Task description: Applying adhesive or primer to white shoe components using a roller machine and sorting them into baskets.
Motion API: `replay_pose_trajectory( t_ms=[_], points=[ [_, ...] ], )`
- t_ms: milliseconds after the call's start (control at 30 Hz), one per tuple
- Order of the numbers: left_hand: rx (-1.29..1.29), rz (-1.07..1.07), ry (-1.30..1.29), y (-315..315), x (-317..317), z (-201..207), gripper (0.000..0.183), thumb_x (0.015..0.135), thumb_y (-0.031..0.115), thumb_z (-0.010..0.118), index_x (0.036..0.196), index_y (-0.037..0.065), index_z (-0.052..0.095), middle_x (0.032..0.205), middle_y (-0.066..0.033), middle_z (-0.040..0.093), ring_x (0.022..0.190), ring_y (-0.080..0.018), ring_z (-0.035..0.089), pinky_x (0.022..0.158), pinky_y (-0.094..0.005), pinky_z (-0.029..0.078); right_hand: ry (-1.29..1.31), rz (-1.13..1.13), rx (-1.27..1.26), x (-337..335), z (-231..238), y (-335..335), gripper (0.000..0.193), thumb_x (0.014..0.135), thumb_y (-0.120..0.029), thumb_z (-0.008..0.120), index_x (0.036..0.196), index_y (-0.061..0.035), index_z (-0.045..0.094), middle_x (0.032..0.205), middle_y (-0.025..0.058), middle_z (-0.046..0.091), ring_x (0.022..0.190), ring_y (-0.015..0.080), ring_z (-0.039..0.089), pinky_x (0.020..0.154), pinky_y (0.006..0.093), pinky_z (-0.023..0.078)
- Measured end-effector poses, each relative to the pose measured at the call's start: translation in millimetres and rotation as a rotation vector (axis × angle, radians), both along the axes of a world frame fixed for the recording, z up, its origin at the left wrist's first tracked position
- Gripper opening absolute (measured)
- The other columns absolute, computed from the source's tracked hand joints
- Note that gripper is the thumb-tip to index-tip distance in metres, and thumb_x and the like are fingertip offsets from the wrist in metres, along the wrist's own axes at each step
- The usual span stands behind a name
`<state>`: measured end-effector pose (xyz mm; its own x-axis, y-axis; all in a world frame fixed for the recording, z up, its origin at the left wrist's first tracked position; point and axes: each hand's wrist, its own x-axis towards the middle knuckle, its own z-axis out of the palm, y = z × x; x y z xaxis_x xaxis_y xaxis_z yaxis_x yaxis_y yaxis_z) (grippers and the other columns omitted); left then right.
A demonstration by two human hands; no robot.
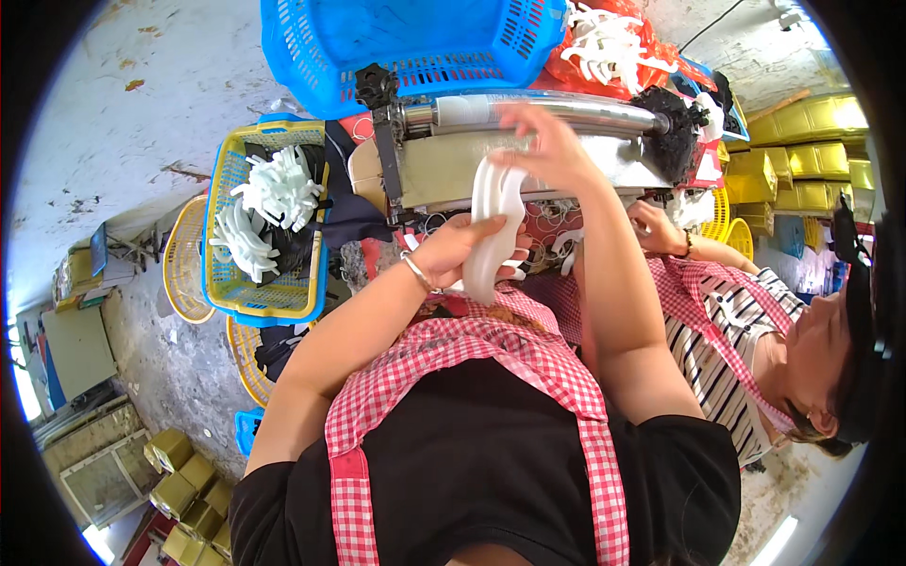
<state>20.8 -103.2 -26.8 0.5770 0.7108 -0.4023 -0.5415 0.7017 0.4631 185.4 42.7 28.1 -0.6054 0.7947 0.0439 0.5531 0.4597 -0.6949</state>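
Note:
Several flat, curved white strips (494, 226), stacked together, hang upright in front of my apron. My left hand (456, 247) is closed around the lower half of the stack, thumb across its front. My right hand (547, 146) is at the top end of the strips, fingers spread and slightly bent. Its thumb comes close to the top edge; whether it touches cannot be seen. Just behind that hand lies a shiny metal roller (557, 111) in a machine, above a pale, worn bed (434, 170).
A blue plastic basket (406, 75) stands behind the machine. At left, a yellow-and-blue basket (212, 274) holds bundles of white strips (280, 189). More white pieces (618, 42) lie on red plastic at the back right. A co-worker's hand (656, 229) is close on my right.

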Motion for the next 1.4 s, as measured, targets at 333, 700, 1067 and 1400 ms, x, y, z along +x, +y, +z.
replay_pose_trajectory(
  t_ms=[333, 700, 1067, 1400],
  points=[
    [-0.239, 0.269, -0.135, 92, 28, -12, 0.030, 0.101, 0.015, 0.047, 0.121, -0.007, 0.046, 0.111, -0.0234, 0.063, 0.100, -0.0354, 0.067, 0.085, -0.0455, 0.060, -0.498, 0.269, -0.168, -68, -32, 114, 0.073, 0.097, -0.070, 0.026, 0.136, -0.0168, 0.057, 0.142, 0.0125, 0.052, 0.133, 0.0326, 0.045, 0.111, 0.0442, 0.034],
    [-0.230, 0.175, -0.076, 103, 13, -8, 0.031, 0.098, 0.009, 0.050, 0.124, -0.007, 0.044, 0.108, -0.0183, 0.065, 0.085, -0.0215, 0.067, 0.063, -0.0271, 0.059, -0.539, 0.264, -0.283, -80, -24, 119, 0.071, 0.098, -0.066, 0.034, 0.135, -0.0098, 0.056, 0.138, 0.0130, 0.055, 0.132, 0.0311, 0.046, 0.110, 0.0425, 0.036],
    [-0.079, 0.151, 0.038, -11, -10, 7, 0.036, 0.093, 0.015, 0.065, 0.125, 0.002, 0.054, 0.109, -0.0171, 0.067, 0.092, -0.0278, 0.069, 0.074, -0.0397, 0.062, -0.054, 0.863, 0.815, -176, 42, 64, 0.030, 0.089, -0.040, 0.065, 0.100, -0.0123, 0.065, 0.106, 0.0057, 0.063, 0.103, 0.0271, 0.061, 0.080, 0.0400, 0.054],
    [0.019, 0.303, 0.041, -23, -17, 16, 0.037, 0.094, 0.016, 0.064, 0.127, 0.001, 0.054, 0.112, -0.0140, 0.067, 0.095, -0.0249, 0.069, 0.076, -0.0357, 0.062, -0.376, 0.228, 0.753, -199, 29, 23, 0.032, 0.085, -0.038, 0.068, 0.089, -0.0069, 0.066, 0.093, 0.0096, 0.068, 0.093, 0.0285, 0.065, 0.072, 0.0409, 0.056]
  ],
)
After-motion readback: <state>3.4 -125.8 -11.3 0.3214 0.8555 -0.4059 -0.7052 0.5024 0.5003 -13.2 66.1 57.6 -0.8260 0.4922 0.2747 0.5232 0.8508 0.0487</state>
